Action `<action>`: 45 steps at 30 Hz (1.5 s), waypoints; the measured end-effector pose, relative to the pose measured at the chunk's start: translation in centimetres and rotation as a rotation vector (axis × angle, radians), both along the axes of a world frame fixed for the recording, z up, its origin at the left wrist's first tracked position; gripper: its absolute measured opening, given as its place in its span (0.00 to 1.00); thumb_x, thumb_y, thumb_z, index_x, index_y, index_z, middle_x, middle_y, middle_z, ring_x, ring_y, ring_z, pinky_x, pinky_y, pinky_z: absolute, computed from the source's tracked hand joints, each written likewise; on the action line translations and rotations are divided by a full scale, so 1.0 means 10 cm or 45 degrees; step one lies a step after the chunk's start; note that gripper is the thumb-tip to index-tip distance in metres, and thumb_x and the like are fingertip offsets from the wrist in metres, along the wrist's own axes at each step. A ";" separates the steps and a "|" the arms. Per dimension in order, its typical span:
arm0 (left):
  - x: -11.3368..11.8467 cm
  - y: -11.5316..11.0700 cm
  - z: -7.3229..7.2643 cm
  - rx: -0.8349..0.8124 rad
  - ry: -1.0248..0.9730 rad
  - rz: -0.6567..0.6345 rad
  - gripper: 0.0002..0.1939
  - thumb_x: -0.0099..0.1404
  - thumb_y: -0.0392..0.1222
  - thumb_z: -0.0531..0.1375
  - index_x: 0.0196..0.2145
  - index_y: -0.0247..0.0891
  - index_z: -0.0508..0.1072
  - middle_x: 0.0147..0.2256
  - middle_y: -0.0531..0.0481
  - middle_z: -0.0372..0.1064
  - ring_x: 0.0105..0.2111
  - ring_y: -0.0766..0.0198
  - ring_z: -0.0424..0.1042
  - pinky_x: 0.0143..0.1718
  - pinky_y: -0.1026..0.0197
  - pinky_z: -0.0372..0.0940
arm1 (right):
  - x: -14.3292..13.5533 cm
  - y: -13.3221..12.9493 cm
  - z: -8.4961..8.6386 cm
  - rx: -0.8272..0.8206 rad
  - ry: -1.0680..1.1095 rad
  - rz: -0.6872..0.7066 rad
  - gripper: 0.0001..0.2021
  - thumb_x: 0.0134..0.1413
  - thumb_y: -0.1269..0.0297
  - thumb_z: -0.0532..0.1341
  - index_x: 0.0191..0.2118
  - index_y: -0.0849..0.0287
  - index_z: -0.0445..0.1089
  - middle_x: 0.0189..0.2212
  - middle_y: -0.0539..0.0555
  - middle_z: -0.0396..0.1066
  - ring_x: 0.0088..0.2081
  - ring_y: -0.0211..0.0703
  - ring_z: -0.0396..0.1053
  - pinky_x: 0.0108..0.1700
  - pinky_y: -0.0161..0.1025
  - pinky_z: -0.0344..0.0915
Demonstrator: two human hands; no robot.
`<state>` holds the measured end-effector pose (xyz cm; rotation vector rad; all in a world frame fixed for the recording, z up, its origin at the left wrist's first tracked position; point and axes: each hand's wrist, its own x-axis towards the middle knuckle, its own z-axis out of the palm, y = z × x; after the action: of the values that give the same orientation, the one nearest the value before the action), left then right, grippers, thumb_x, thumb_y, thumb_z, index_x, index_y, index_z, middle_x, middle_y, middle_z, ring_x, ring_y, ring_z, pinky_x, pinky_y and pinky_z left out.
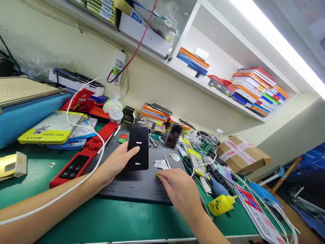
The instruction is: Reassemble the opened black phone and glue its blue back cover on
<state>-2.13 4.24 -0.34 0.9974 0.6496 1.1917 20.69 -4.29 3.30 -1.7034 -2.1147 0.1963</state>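
Note:
A black smartphone (142, 149) is upright in my left hand (122, 156), with the thumb over its lit screen, which reads "Redmi". My right hand (181, 186) hovers low over the dark grey work mat (132, 189), its fingers pinched around a small yellow object (158, 174) whose kind I cannot make out. Just behind those fingers, silver tweezers (166, 160) point away from me; whether the hand touches them is unclear. Beside the tweezers lies a crumpled white scrap (160, 164).
Left of the mat is a long red device (73, 169) with touch buttons; a white cable (101, 152) crosses above my left forearm. At right stand a yellow bottle (220, 205), assorted tools and a cardboard box (241, 154). Stacked boxes (154, 113) line the wall.

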 end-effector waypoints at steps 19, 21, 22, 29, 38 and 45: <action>0.02 -0.08 0.15 -0.089 -0.135 0.038 0.30 0.62 0.55 0.70 0.59 0.44 0.71 0.55 0.46 0.78 0.53 0.50 0.77 0.49 0.55 0.73 | -0.43 0.34 0.13 -0.773 1.781 -0.153 0.13 0.49 0.53 0.60 0.36 0.57 0.66 0.24 0.42 0.46 0.24 0.36 0.44 0.21 0.31 0.46; 0.03 -0.08 0.16 -0.067 -0.150 0.074 0.32 0.61 0.55 0.71 0.60 0.44 0.71 0.56 0.46 0.77 0.56 0.50 0.75 0.53 0.56 0.72 | -0.56 0.35 0.11 -0.770 1.819 -0.109 0.12 0.49 0.53 0.61 0.32 0.55 0.62 0.24 0.43 0.46 0.25 0.36 0.44 0.21 0.31 0.49; 0.03 -0.08 0.16 -0.058 -0.157 0.089 0.33 0.61 0.55 0.71 0.61 0.45 0.70 0.56 0.46 0.77 0.57 0.51 0.74 0.55 0.56 0.71 | -0.61 0.35 0.10 -0.754 1.830 -0.093 0.12 0.48 0.53 0.62 0.29 0.54 0.60 0.24 0.43 0.46 0.25 0.36 0.44 0.21 0.31 0.51; 0.00 -0.05 0.14 -0.091 -0.163 0.121 0.38 0.64 0.52 0.70 0.68 0.53 0.62 0.59 0.51 0.74 0.60 0.52 0.72 0.57 0.56 0.71 | -0.85 0.45 0.02 -0.527 1.724 -0.053 0.15 0.43 0.54 0.70 0.33 0.59 0.72 0.26 0.47 0.61 0.28 0.37 0.56 0.23 0.33 0.57; -0.10 -0.06 0.20 -0.213 -0.341 0.017 0.29 0.58 0.61 0.71 0.53 0.44 0.80 0.55 0.45 0.78 0.66 0.42 0.64 0.65 0.44 0.65 | -0.40 0.98 0.21 -0.359 1.656 -0.062 0.16 0.47 0.50 0.69 0.35 0.57 0.74 0.31 0.48 0.70 0.30 0.36 0.61 0.25 0.32 0.52; -0.15 -0.04 0.25 -0.547 -0.173 -0.416 0.36 0.62 0.73 0.59 0.49 0.40 0.83 0.52 0.40 0.79 0.60 0.38 0.72 0.56 0.43 0.73 | -0.04 1.12 0.37 -0.710 1.343 0.174 0.11 0.39 0.58 0.73 0.27 0.60 0.76 0.21 0.46 0.68 0.24 0.34 0.60 0.25 0.33 0.50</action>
<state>-3.62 3.83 2.18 0.6229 0.5766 0.7802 20.24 6.96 7.03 -1.2123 -1.3878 1.4648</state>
